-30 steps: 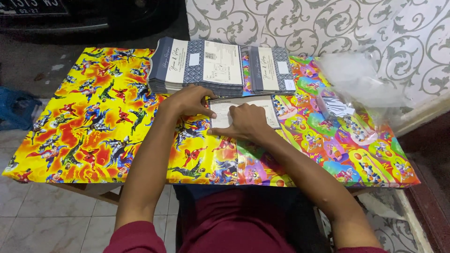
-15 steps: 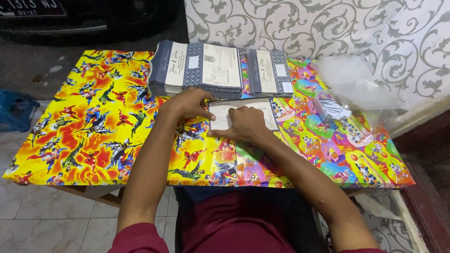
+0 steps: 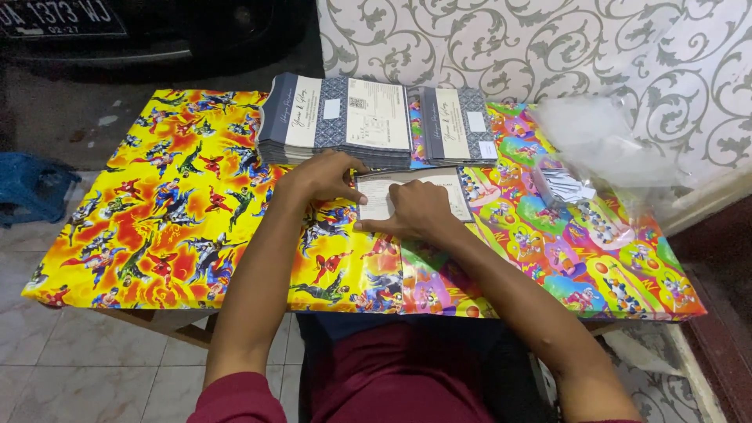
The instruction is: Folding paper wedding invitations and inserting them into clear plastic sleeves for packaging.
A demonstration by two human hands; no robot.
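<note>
A single cream and dark blue card [image 3: 439, 189] lies flat on the table covered in bright cartoon paper [image 3: 180, 227]. My left hand [image 3: 321, 176] rests on the card's left edge, fingertips touching it. My right hand [image 3: 413, 211] presses down on the card's lower middle, covering part of it. Just behind the card stand two stacks of the same cards: a big stack [image 3: 337, 117] and a smaller stack [image 3: 458, 125] to its right.
A clear plastic bag [image 3: 595, 149] with small white slips lies at the right of the table. A patterned grey wall [image 3: 548, 47] runs behind. A blue bag [image 3: 31, 188] sits on the tiled floor at left, and a dark vehicle stands beyond.
Both hands stay on the card, with only slight shifts of the fingers. The view has drifted a little.
</note>
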